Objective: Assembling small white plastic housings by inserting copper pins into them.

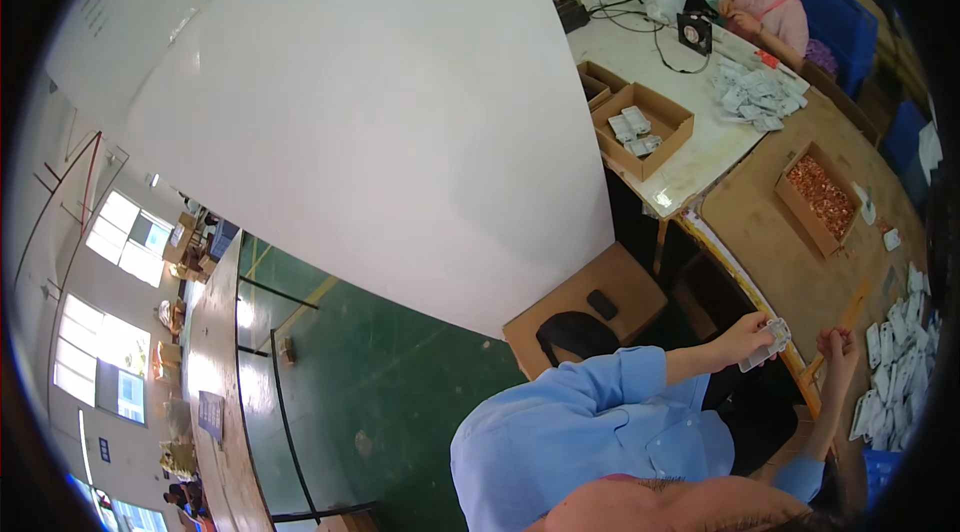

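My left hand (742, 340) grips a clear and whitish plastic casing (768, 346) just off the table's near edge. Close by on the right, my right hand (838, 346) hangs over the brown tabletop (745, 187) with its fingers pinched together. Whatever it may hold is too small to make out. A heap of white plastic casings (897, 372) lies to the right of that hand. Farther back stands a cardboard box (800, 218) of small copper-coloured parts (822, 194). A thin yellowish strip (856, 304) lies on the table between the hands and that box.
Another cardboard box (668, 151) with white casings stands at the far left of the tables. Beyond are a second casing pile (757, 94), a small black fan (694, 33) and a seated co-worker (778, 17). A large white panel (400, 112) fills the left side.
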Tool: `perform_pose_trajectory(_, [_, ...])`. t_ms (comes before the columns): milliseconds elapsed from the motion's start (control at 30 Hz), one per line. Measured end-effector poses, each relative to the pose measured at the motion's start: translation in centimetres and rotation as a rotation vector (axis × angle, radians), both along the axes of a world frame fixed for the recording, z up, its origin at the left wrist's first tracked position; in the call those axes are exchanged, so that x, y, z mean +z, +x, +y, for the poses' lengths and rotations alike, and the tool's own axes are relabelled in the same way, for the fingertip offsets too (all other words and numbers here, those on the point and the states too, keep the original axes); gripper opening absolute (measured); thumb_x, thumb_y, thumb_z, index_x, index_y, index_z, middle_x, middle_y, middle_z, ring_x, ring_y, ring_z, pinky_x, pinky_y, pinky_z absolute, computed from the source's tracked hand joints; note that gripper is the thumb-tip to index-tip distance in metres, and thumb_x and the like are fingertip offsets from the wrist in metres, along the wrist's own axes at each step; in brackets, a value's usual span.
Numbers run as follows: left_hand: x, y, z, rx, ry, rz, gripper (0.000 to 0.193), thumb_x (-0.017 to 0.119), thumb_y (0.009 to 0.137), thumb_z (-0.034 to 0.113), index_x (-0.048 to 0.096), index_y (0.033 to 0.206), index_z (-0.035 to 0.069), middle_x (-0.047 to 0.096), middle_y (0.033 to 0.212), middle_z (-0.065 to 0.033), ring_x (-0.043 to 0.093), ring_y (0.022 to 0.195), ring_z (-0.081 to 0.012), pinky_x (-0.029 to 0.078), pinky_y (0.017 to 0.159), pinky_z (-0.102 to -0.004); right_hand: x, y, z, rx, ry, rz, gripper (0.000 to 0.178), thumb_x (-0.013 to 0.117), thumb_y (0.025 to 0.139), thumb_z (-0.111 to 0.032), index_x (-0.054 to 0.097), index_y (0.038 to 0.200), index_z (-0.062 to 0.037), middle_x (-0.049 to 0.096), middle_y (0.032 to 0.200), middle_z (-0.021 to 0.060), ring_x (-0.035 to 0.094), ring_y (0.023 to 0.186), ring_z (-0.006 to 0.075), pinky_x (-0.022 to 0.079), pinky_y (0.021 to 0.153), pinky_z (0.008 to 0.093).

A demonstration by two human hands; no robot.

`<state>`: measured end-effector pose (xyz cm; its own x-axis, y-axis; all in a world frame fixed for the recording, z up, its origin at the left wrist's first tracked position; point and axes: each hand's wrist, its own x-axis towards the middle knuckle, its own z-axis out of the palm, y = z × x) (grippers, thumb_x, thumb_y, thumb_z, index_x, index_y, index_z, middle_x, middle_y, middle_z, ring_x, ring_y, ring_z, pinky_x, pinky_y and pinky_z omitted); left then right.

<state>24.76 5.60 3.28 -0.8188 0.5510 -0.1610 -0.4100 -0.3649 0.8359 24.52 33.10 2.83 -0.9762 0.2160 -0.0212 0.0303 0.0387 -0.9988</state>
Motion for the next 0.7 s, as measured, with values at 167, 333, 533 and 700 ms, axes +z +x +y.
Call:
perform_pose_trajectory(167, [-1.9, -0.8, 1.0, 0.001, -0.074, 0.074, 0.026, 0.051, 0.086, 0.010, 0.053, 0.111, 0.001, 0.063, 0.090, -0.0088, 0.064, 0.074, -0.0146, 0.053, 0.061, -0.0282, -0.4, 1.5, -3.0, 0.041, 0.014, 0.040, 0.010, 0.056, 0.096, -0.014, 0.057, 0.098, -0.0046, 0.061, 0.087, 0.0018, 0.059, 0.081, 0.0094, 0.047, 0.076, 0.0223])
perform_pose_trajectory(333, [0.5, 0.0, -0.4, 0.083, -0.154, -0.023, 0.026, 0.051, 0.088, 0.012, 0.053, 0.111, 0.002, 0.058, 0.084, -0.0061, 0.061, 0.061, -0.0136, 0.052, 0.049, -0.0278, -1.6, 1.7, -4.9, 0.184, 0.056, 0.122, 0.003, 0.056, 0.094, -0.005, 0.058, 0.094, -0.0026, 0.056, 0.082, -0.0004, 0.052, 0.076, 0.0064, 0.042, 0.071, 0.0203])
perform_pose_trajectory(533, [0.7, 0.7, -0.7, 0.144, -0.244, 0.020, 0.027, 0.046, 0.091, 0.014, 0.052, 0.114, 0.003, 0.059, 0.084, -0.0073, 0.060, 0.059, -0.0131, 0.052, 0.049, -0.0269, -1.5, 1.7, -8.0, 0.216, 0.152, 0.084, 0.007, 0.057, 0.093, -0.005, 0.058, 0.098, 0.0004, 0.059, 0.086, 0.0018, 0.055, 0.081, 0.0080, 0.044, 0.075, 0.0215])
perform_pose_trajectory(700, [-2.3, 0.6, 0.9, 0.142, -0.058, 0.022, 0.029, 0.041, 0.098, 0.025, 0.054, 0.116, 0.007, 0.060, 0.083, -0.0050, 0.060, 0.058, -0.0128, 0.050, 0.049, -0.0261, 1.5, 3.0, -10.6, 0.182, 0.453, 0.246, 0.005, 0.057, 0.091, -0.002, 0.059, 0.093, 0.0021, 0.057, 0.088, 0.0063, 0.056, 0.080, 0.0134, 0.045, 0.072, 0.0249])
